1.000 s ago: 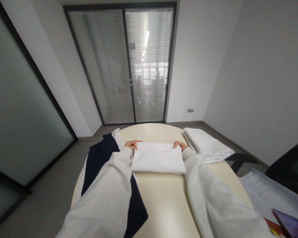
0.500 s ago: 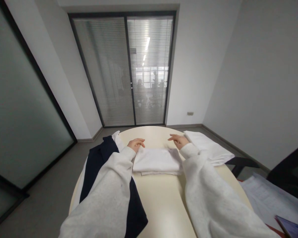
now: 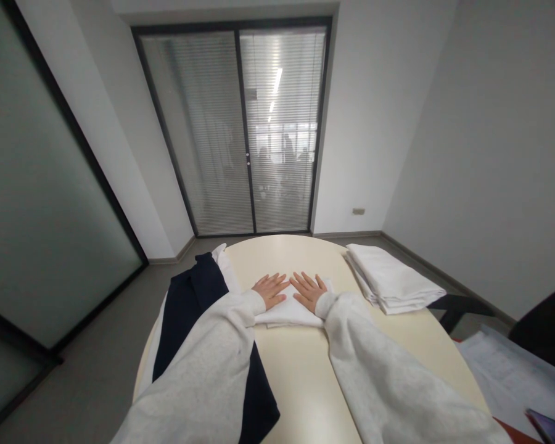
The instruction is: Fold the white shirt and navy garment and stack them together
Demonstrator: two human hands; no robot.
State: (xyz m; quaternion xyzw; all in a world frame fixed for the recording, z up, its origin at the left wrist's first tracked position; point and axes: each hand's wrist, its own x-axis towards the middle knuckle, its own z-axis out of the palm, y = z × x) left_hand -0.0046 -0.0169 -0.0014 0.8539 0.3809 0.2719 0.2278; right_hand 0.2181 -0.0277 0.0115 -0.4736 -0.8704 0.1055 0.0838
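Note:
A folded white cloth (image 3: 293, 316) lies on the round cream table (image 3: 300, 376) in front of me. My left hand (image 3: 271, 290) rests flat on its left part, fingers spread. Beside it, my right hand (image 3: 308, 290) is also flat on the cloth with its fingers apart, and the fingertips of both hands nearly meet. My hands and grey sleeves cover much of the cloth. Neither hand grips anything.
Dark navy clothing (image 3: 189, 308) lies along the table's left side over some white fabric, partly under my left sleeve. At the right edge sits a stack of folded white cloth (image 3: 393, 277). Papers (image 3: 518, 376) and a black chair (image 3: 550, 314) are beyond the table's right.
Both hands have moved inward from either side of the folded white cloth and come down flat on top of it, with their fingers now spread.

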